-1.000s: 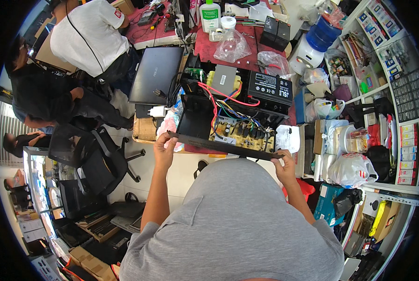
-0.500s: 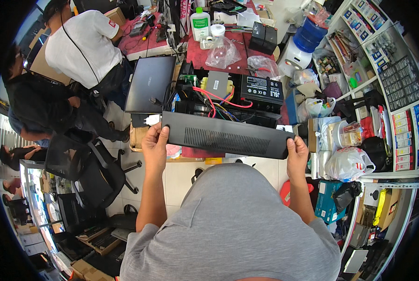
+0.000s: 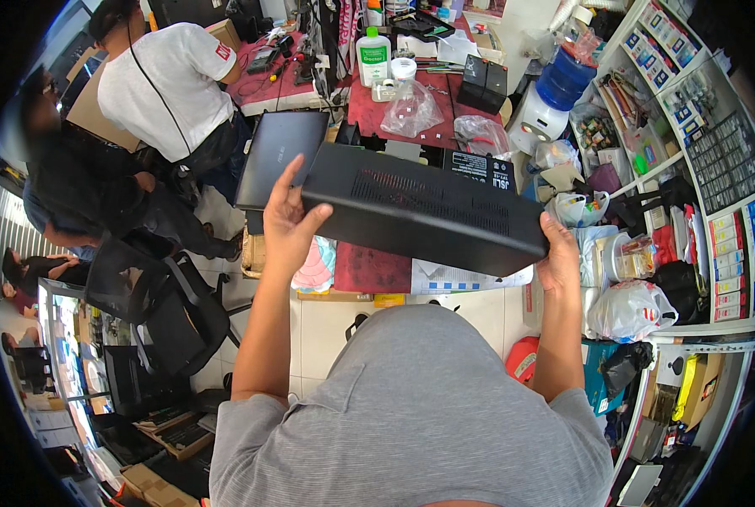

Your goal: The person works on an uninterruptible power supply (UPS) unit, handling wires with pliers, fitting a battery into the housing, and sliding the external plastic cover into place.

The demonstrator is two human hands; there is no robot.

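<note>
Between my two hands hangs a long black metal cover (image 3: 420,211) with rows of vent slots, tilted lower at its right end. My left hand (image 3: 286,221) is at its left end, thumb on the near edge and other fingers partly spread. At the right end my right hand (image 3: 558,252) grips the corner, its fingers partly hidden. Behind the cover sits an opened power unit, mostly hidden, with its black battery (image 3: 481,166) showing. A closed dark laptop (image 3: 283,152) lies left of the unit.
The red workbench (image 3: 365,269) carries a white bottle with green cap (image 3: 373,57), a clear plastic bag (image 3: 412,110) and another black battery (image 3: 482,84). Shelves of goods (image 3: 690,169) stand at right. Two people (image 3: 166,89) are at left, near a black office chair (image 3: 171,296).
The cover has turned from showing its vented side to showing more of a broad face, and covers more of the power unit. My left fingers have spread; the view has shifted slightly.
</note>
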